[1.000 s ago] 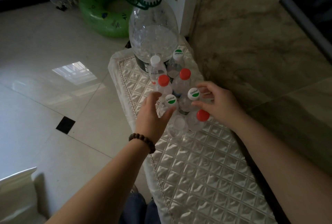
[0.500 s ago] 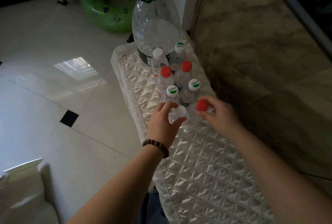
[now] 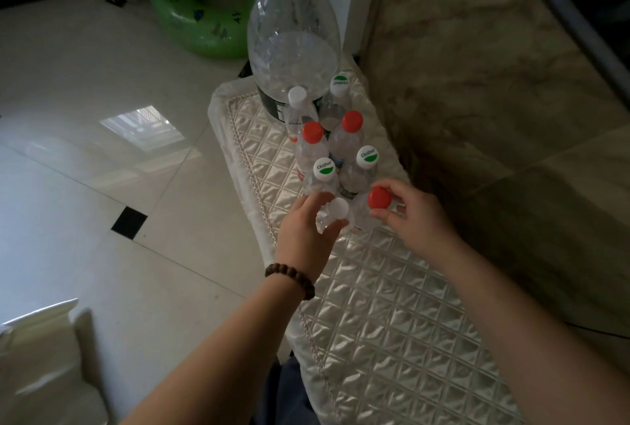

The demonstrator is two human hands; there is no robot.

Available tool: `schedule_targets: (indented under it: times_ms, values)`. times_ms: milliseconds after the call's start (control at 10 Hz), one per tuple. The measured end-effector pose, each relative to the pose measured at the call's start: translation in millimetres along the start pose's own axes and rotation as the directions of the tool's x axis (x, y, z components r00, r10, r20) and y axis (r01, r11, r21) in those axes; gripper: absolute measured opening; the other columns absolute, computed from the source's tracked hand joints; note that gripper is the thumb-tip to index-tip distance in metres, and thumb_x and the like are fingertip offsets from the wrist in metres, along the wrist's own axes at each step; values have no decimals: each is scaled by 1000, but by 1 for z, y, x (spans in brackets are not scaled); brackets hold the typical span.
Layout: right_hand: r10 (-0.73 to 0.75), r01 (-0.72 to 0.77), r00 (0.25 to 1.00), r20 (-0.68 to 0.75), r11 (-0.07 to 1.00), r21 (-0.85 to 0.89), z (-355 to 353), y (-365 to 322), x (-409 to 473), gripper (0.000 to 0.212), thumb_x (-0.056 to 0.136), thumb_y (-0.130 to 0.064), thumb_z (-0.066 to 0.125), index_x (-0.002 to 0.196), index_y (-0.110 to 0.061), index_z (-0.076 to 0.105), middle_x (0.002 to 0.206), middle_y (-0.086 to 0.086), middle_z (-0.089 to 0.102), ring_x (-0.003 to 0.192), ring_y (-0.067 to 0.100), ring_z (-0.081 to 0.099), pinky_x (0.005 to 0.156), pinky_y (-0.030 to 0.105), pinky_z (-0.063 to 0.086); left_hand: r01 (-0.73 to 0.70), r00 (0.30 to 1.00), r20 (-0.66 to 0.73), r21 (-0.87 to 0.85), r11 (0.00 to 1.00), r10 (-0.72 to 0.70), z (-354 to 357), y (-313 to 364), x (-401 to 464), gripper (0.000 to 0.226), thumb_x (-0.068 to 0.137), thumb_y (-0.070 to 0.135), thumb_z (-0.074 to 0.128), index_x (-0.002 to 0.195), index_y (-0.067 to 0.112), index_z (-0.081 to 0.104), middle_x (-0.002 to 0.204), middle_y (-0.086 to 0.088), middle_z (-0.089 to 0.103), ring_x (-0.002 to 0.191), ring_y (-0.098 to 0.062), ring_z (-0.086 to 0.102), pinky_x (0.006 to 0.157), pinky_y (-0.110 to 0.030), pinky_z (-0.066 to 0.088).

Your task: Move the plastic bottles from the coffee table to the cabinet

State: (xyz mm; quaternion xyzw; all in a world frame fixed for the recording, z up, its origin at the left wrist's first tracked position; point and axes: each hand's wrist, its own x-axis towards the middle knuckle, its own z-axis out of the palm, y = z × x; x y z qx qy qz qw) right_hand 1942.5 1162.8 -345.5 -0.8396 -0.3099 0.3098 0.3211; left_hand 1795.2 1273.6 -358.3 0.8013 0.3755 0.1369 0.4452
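Quilted top point(image 3: 392, 305); both hands, seemingly, on bottles point(image 3: 341, 165)

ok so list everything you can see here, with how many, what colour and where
small bottles: eight, clear, caps red, white or white-and-green, clustered on the quilted cloth
big bottle: one, clear, white cap with green handle, at the far end behind the small ones
quilted cloth: one, silvery white, covering the tabletop
swim ring: one, green, on the floor beyond the table
floor: pale glossy tiles with small black insets, left
wall: brownish marble, right
bracelet: one, dark brown beads, left wrist
left hand: grips the nearest white-capped bottle
right hand: pinches the nearest red-capped bottle at its cap
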Motion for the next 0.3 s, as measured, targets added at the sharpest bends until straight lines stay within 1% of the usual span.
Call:
schedule_targets:
  times_ms: [100, 200, 300]
  values:
    - [4, -5, 1000, -10, 1000, -6, 1, -1, -2, 39, 80, -20, 72, 116, -26, 59, 109, -2, 64, 104, 17, 58, 92, 37, 49, -18, 1000, 3, 33, 999, 18, -1, 1, -1, 32, 77, 25, 75, 105, 22, 61, 105, 7, 61, 91, -9, 54, 80, -30, 51]
    - [12, -12, 1000, -4, 999, -30, 0, -6, -5, 45, 81, -21, 72, 123, -26, 56, 114, -1, 62, 108, 16, 56, 89, 29, 44, 1, 999, 44, 92, 996, -5, -4, 4, -2, 39, 78, 34, 73, 112, 24, 57, 113, 6, 61, 100, -12, 56, 80, -22, 42]
    - [43, -44, 999, -15, 999, -26, -1, -8, -8, 59, 81, -25, 72, 134, -27, 47, 127, -1, 56, 118, 15, 50, 96, 28, 39, 35, 998, 48, 111, 993, -40, -9, 7, -2, 55, 78, 44, 70, 125, 25, 49, 126, 5, 56, 113, -13, 52, 86, -21, 38]
